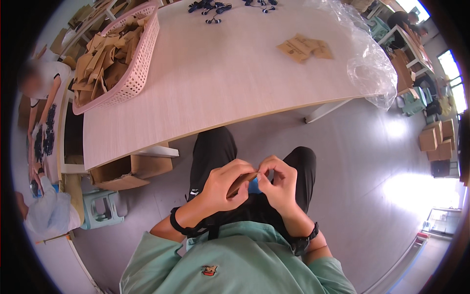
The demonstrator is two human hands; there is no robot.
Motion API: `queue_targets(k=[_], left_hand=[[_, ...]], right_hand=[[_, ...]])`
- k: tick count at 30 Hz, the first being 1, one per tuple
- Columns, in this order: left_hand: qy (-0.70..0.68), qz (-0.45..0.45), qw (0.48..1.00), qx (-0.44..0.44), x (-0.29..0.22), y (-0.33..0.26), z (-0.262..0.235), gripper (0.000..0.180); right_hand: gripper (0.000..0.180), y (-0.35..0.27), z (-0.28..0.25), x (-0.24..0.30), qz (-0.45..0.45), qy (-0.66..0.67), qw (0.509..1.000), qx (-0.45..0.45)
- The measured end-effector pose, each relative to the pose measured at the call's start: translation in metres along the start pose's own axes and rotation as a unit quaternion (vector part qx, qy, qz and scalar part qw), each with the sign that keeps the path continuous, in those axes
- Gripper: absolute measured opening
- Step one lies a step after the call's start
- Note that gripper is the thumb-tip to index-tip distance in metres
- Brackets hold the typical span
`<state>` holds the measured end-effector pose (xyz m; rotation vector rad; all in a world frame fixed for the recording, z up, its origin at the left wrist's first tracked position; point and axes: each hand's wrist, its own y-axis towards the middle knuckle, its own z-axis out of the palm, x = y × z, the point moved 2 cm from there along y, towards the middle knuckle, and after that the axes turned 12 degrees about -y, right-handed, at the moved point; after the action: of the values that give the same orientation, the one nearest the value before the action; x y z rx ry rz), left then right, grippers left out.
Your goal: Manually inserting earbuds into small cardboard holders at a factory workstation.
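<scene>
Both hands, left hand (pixel 223 183) and right hand (pixel 280 182), grip one brown paper packet (pixel 242 182); three more packets (pixel 304 48) lie on the table (pixel 220 83).

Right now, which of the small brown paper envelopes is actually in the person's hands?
The small brown paper envelope over the lap, pinched between left hand and right hand. The others lie loose on the pale wooden table or heaped in the pink plastic basket.

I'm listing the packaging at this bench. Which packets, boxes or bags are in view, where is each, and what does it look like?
Brown paper packet: small, flat, held between left hand and right hand over the lap.
Packets: few flat brown ones, table's far right.
Basket: pink, perforated, table's left, heaped with brown packets.
Plastic bag: clear, crumpled, table's right edge.
Cardboard box: brown, open, under table.
Boxes: brown, stacked, far right floor.
</scene>
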<state>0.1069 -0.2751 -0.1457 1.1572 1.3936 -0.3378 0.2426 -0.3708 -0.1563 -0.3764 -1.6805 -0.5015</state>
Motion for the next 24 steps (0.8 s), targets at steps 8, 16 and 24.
queue_targets(k=[8,16,24], left_hand=[[-0.305,-0.247,0.918,-0.058,-0.011,-0.001,-0.009,0.025],[-0.480,-0.241,0.837,-0.102,-0.011,0.011,-0.017,0.041],[-0.079,-0.045,0.996,0.004,-0.028,0.040,-0.014,0.036]], right_hand=[[0.023,0.001,0.000,0.012,-0.232,-0.246,0.939,-0.067],[0.021,0.018,-0.013,0.020,-0.329,-0.363,0.870,-0.044],[0.040,0.006,-0.004,0.006,0.103,0.303,0.918,0.235]])
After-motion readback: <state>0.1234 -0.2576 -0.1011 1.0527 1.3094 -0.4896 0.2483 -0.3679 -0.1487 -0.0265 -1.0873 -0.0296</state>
